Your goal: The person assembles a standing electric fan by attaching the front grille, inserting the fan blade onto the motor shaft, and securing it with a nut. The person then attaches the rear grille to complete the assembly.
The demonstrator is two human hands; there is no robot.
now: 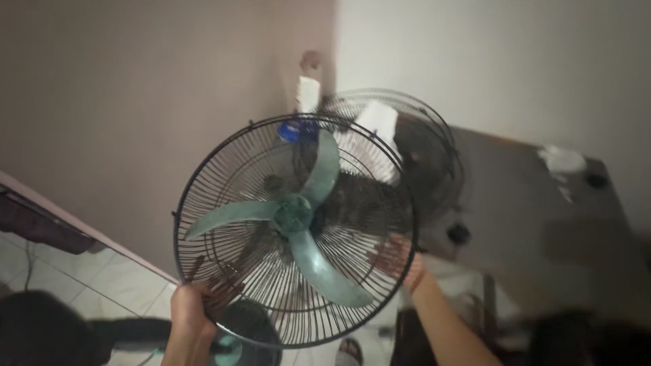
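Fan grille (295, 230) held frame centre, tilted; left hand (192, 313) clenched on lower rim, right hand (400, 261) spread flat behind right rim.

Small blue label (298, 131) at the fan grille's (230, 163) top rim, print blurred.

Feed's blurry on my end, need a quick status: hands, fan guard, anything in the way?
Left hand grips fan guard at lower rim. Right hand flat behind the guard's right edge. Green blades behind the wires. Second guard close behind, grey table at right.
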